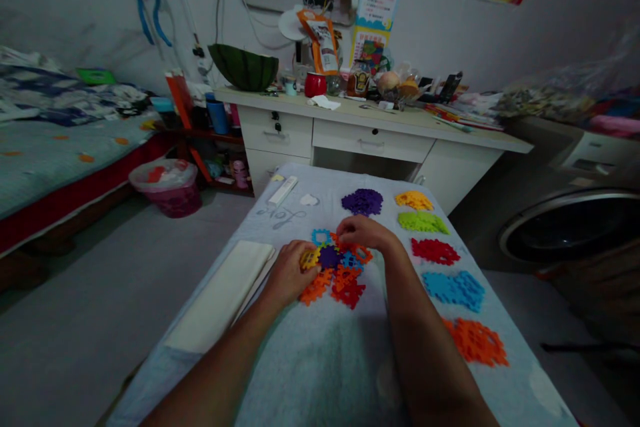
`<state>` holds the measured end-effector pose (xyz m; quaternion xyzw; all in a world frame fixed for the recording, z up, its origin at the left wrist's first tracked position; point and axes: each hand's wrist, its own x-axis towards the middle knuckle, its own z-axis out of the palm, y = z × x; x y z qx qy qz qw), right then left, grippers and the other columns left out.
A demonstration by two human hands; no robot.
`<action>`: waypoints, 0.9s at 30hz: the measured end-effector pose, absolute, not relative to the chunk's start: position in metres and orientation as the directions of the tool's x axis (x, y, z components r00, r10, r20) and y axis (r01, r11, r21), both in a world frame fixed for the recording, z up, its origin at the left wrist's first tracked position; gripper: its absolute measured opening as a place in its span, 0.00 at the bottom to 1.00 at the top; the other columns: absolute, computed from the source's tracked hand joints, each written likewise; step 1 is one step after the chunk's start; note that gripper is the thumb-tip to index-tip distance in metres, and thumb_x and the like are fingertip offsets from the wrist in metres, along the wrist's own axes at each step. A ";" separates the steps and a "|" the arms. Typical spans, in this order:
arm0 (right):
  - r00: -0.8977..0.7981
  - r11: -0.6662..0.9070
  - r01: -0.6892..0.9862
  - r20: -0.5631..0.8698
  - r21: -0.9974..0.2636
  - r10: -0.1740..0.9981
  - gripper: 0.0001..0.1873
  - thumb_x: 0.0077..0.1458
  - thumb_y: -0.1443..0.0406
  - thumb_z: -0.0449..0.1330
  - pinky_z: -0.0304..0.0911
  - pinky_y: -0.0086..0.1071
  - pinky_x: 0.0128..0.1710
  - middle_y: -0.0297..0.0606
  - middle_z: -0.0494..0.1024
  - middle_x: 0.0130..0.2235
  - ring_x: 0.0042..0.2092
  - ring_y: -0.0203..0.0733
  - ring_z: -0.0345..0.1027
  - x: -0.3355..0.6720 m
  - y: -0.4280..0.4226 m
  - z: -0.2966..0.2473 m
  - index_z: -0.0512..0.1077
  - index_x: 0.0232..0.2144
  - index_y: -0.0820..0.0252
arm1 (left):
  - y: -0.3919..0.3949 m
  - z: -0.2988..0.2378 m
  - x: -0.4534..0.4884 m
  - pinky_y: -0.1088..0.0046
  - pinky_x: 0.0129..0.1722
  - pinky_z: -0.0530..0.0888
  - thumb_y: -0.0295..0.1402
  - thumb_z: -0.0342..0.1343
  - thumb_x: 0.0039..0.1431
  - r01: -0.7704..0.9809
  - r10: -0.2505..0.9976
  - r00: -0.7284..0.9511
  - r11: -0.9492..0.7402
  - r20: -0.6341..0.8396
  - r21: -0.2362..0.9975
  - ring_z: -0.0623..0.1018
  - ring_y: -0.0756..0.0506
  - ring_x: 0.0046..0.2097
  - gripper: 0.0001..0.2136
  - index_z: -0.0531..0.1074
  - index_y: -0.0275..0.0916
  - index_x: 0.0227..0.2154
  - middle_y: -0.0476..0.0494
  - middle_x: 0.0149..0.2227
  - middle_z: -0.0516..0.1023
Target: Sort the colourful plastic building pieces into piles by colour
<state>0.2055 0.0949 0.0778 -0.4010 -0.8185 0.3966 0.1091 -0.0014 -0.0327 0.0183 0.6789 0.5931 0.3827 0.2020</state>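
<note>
A flat cluster of toothed interlocking plastic pieces lies on the cloth-covered table (320, 353), with a purple piece (330, 256) at its middle. Orange, red and blue pieces surround it, among them a red piece (349, 293) at the near side and a blue piece (321, 236) at the far side. My left hand (293, 272) is closed on a yellow toothed piece (309, 259) at the cluster's left edge. At the far right edge, my right hand (367, 232) pinches an orange toothed piece (338, 240), partly hidden by its fingers.
Sorted piles stand at the right: purple (363, 201), yellow (414, 199), green (423, 222), red (435, 251), blue (453, 289) and orange (477, 341). A folded cream cloth (223, 293) lies at the left. Beyond are a white desk (280, 137) and a washing machine (560, 180).
</note>
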 end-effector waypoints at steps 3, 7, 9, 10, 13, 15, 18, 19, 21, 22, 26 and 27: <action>-0.662 0.403 0.693 -0.305 -0.598 0.685 0.07 0.44 0.69 0.64 0.55 0.26 0.27 0.29 0.73 0.25 0.27 0.33 0.63 0.189 0.085 0.081 0.75 0.30 0.61 | -0.032 0.020 -0.001 0.60 0.50 0.68 0.30 0.59 0.48 0.657 0.962 0.008 -0.212 0.275 0.724 0.72 0.40 0.48 0.14 0.72 0.40 0.41 0.43 0.44 0.75; -0.616 0.456 0.771 -0.339 -0.445 0.711 0.08 0.44 0.71 0.65 0.53 0.26 0.26 0.29 0.72 0.27 0.27 0.32 0.61 0.176 0.081 0.078 0.75 0.31 0.61 | -0.032 0.020 0.000 0.61 0.50 0.68 0.30 0.60 0.48 0.665 0.964 0.014 -0.208 0.266 0.717 0.72 0.40 0.48 0.14 0.72 0.40 0.41 0.43 0.43 0.75; -0.608 0.448 0.773 -0.325 -0.448 0.724 0.09 0.44 0.71 0.65 0.53 0.26 0.27 0.29 0.73 0.28 0.28 0.32 0.62 0.176 0.082 0.076 0.75 0.32 0.61 | -0.032 0.020 0.000 0.61 0.50 0.69 0.30 0.60 0.48 0.667 0.964 0.010 -0.205 0.267 0.716 0.72 0.40 0.48 0.14 0.72 0.41 0.41 0.44 0.43 0.75; -0.608 0.434 0.766 -0.313 -0.475 0.730 0.09 0.44 0.71 0.65 0.54 0.25 0.27 0.29 0.73 0.28 0.28 0.32 0.62 0.178 0.084 0.075 0.75 0.32 0.61 | -0.032 0.019 0.000 0.61 0.49 0.69 0.30 0.60 0.48 0.667 0.963 0.006 -0.205 0.270 0.717 0.73 0.40 0.48 0.15 0.72 0.41 0.41 0.44 0.43 0.75; -0.613 0.350 0.686 -0.248 -0.638 0.750 0.07 0.44 0.70 0.64 0.55 0.25 0.27 0.29 0.73 0.27 0.28 0.32 0.64 0.186 0.088 0.071 0.73 0.30 0.61 | -0.032 0.017 -0.001 0.62 0.49 0.69 0.30 0.60 0.48 0.660 0.960 -0.003 -0.208 0.279 0.722 0.73 0.41 0.48 0.15 0.72 0.42 0.41 0.45 0.43 0.75; -0.618 0.283 0.581 -0.187 -0.763 0.764 0.05 0.44 0.69 0.63 0.56 0.25 0.27 0.28 0.72 0.25 0.27 0.32 0.64 0.192 0.091 0.069 0.72 0.28 0.61 | -0.032 0.017 -0.001 0.62 0.50 0.70 0.30 0.60 0.48 0.656 0.960 -0.001 -0.210 0.280 0.725 0.73 0.41 0.48 0.16 0.72 0.42 0.42 0.45 0.44 0.75; -0.611 0.185 0.420 -0.126 -0.889 0.782 0.06 0.43 0.65 0.63 0.56 0.25 0.25 0.27 0.70 0.22 0.25 0.31 0.62 0.199 0.093 0.067 0.70 0.26 0.60 | -0.032 0.018 -0.002 0.62 0.50 0.70 0.30 0.60 0.48 0.653 0.962 0.000 -0.207 0.273 0.729 0.73 0.41 0.49 0.16 0.72 0.41 0.42 0.44 0.44 0.75; -0.594 0.151 0.378 -0.115 -0.913 0.796 0.07 0.42 0.63 0.63 0.55 0.25 0.24 0.27 0.69 0.22 0.24 0.31 0.60 0.202 0.094 0.067 0.69 0.26 0.60 | -0.033 0.018 -0.002 0.61 0.50 0.70 0.31 0.60 0.48 0.653 0.963 0.002 -0.206 0.271 0.729 0.73 0.41 0.49 0.16 0.72 0.42 0.42 0.44 0.44 0.75; -0.511 0.106 0.300 -0.066 -0.948 0.857 0.10 0.41 0.60 0.63 0.53 0.25 0.22 0.26 0.67 0.20 0.23 0.31 0.59 0.207 0.098 0.067 0.67 0.26 0.59 | -0.033 0.020 -0.002 0.61 0.50 0.70 0.31 0.60 0.48 0.657 0.962 0.007 -0.211 0.274 0.724 0.73 0.41 0.49 0.16 0.72 0.42 0.42 0.44 0.44 0.75; -0.445 0.107 0.258 -0.020 -0.960 0.895 0.12 0.41 0.59 0.63 0.53 0.25 0.22 0.26 0.67 0.20 0.22 0.31 0.59 0.210 0.101 0.066 0.67 0.26 0.58 | -0.034 0.020 -0.002 0.61 0.50 0.70 0.31 0.60 0.48 0.662 0.961 0.009 -0.212 0.276 0.719 0.73 0.41 0.49 0.16 0.72 0.42 0.42 0.44 0.44 0.75; -0.017 0.189 0.136 0.188 -0.973 0.982 0.14 0.41 0.57 0.62 0.60 0.30 0.26 0.29 0.69 0.22 0.25 0.36 0.65 0.229 0.122 0.058 0.64 0.26 0.56 | -0.036 0.020 0.000 0.59 0.52 0.69 0.34 0.62 0.48 0.692 0.962 0.027 -0.215 0.273 0.689 0.72 0.39 0.50 0.18 0.72 0.41 0.44 0.43 0.46 0.75; 0.101 0.203 0.140 0.218 -0.969 0.971 0.13 0.41 0.57 0.61 0.62 0.31 0.27 0.30 0.70 0.23 0.26 0.38 0.66 0.235 0.128 0.053 0.64 0.27 0.56 | -0.037 0.019 0.001 0.58 0.53 0.69 0.36 0.64 0.48 0.701 0.961 0.044 -0.224 0.273 0.677 0.72 0.38 0.51 0.20 0.72 0.41 0.46 0.42 0.48 0.74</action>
